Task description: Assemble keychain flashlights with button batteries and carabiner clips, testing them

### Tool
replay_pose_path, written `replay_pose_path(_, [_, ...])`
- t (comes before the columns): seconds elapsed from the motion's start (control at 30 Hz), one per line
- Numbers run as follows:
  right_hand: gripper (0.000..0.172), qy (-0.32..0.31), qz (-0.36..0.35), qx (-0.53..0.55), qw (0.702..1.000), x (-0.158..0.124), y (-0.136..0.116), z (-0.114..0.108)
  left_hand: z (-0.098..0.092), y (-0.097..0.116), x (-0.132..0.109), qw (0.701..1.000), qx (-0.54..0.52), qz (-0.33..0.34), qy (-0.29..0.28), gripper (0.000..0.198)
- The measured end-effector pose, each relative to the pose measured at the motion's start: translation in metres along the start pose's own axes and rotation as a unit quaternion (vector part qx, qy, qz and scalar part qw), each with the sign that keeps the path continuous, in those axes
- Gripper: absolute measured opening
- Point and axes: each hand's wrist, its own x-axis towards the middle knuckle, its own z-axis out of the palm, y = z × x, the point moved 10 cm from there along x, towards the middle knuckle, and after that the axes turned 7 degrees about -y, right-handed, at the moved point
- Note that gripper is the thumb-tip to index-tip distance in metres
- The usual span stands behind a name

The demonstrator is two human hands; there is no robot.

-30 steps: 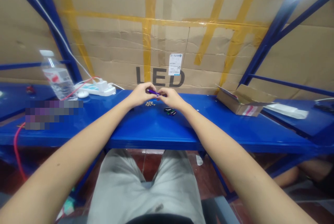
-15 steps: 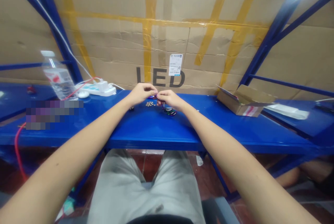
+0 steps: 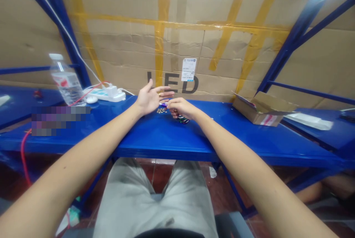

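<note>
My left hand (image 3: 150, 97) is open, palm up, fingers spread above the blue table (image 3: 166, 134); a tiny gold piece seems to rest on one finger. My right hand (image 3: 180, 107) is closed in a pinch on a small purple part (image 3: 163, 104), held against the left fingertips. Just below the hands, a cluster of small gold round pieces (image 3: 160, 111) lies on the table. Several dark purple and green parts (image 3: 183, 119) lie under my right wrist.
A taped cardboard sheet marked LED (image 3: 177, 46) walls the back. At the left stand a plastic water bottle (image 3: 66, 82) and a white power strip (image 3: 107, 93) with a red cable. An open cardboard box (image 3: 260, 109) sits at the right. Blue rack posts flank both sides.
My left hand has let go of the purple part and opened palm up. My right hand keeps the part pinched. The camera shifted slightly.
</note>
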Motion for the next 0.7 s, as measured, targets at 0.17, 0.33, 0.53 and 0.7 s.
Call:
replay_pose_path(0.17, [0.021, 0.018, 0.033, -0.001, 0.999, -0.002, 0.003, -0.003, 0.000, 0.003, 0.001, 0.997, 0.081, 0.011, -0.008, 0.085])
replay_pose_path(0.33, [0.021, 0.041, 0.030, -0.017, 0.999, -0.003, 0.001, -0.011, -0.001, 0.005, 0.002, 0.993, 0.119, 0.012, -0.001, 0.088])
replay_pose_path(0.53, [0.021, 0.055, 0.029, 0.000, 0.998, -0.002, -0.001, -0.016, -0.006, 0.001, 0.002, 0.995, 0.099, 0.003, 0.016, 0.089])
replay_pose_path(0.7, [0.022, 0.049, 0.034, 0.003, 0.998, -0.003, -0.001, -0.014, -0.008, -0.002, 0.003, 0.995, 0.095, 0.002, 0.018, 0.091])
